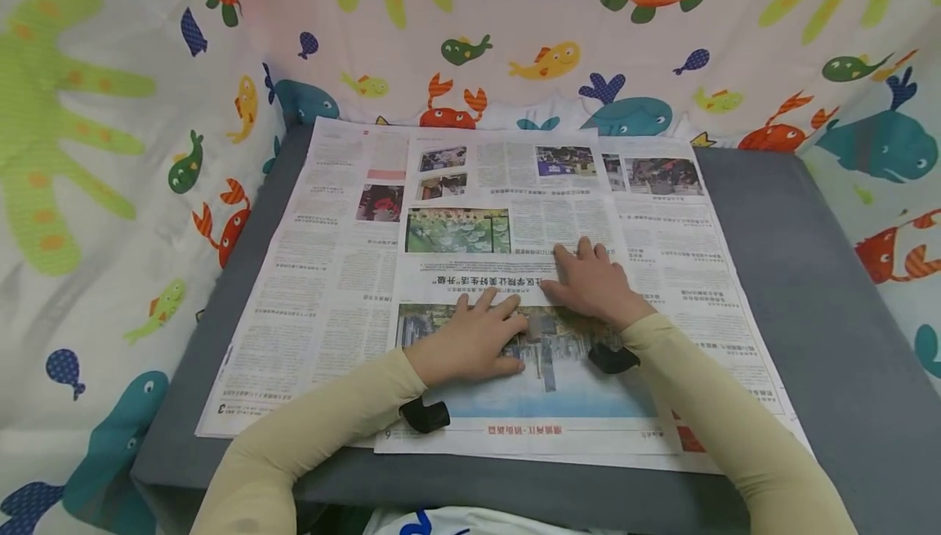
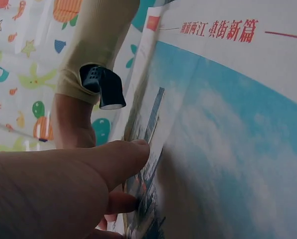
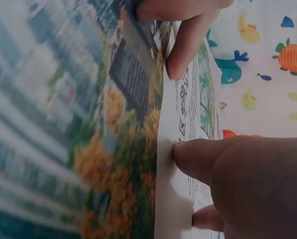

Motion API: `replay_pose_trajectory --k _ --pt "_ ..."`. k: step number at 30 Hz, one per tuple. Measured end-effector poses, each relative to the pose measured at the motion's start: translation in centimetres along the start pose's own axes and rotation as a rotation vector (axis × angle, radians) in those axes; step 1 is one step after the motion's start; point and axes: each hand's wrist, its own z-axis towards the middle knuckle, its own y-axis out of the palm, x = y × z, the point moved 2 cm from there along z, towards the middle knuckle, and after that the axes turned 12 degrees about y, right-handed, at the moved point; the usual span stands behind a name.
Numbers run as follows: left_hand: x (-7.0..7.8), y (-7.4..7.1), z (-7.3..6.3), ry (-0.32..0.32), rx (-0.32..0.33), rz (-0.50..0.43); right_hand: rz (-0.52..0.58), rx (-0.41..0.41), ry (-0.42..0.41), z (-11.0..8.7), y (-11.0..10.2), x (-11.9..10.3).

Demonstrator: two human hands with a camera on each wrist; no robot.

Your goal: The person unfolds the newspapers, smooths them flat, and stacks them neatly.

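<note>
A newspaper sheet (image 1: 456, 274) with photos and printed columns lies flat over other spread sheets, its print upside down in the head view. My left hand (image 1: 474, 339) rests on its lower photo with the fingers spread. Farther up and to the right, my right hand (image 1: 591, 286) touches the same sheet, fingers spread near the headline. In the left wrist view the left thumb (image 2: 126, 157) lies against the paper beside the blue sky of the photo. The right wrist view shows the right thumb (image 3: 203, 157) touching the white strip beside the photo. Neither hand grips anything.
More newspaper sheets (image 1: 294, 314) spread out at the left, and another sheet (image 1: 684, 274) shows at the right. They cover much of a grey table (image 1: 779, 274). A curtain (image 1: 412, 53) printed with sea animals hangs behind and at both sides.
</note>
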Motion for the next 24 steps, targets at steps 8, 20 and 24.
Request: replay_pose_trajectory --k 8,20,24 --pt "-0.7 0.4 -0.2 -0.017 0.009 0.008 0.008 0.001 0.054 -0.5 0.2 0.2" --pt "0.4 0.7 1.4 -0.088 0.02 0.033 0.029 0.06 0.04 -0.7 0.3 0.3" --pt "2.7 1.3 3.2 -0.04 0.001 0.034 0.094 0.081 -0.012 -1.0 0.0 1.7"
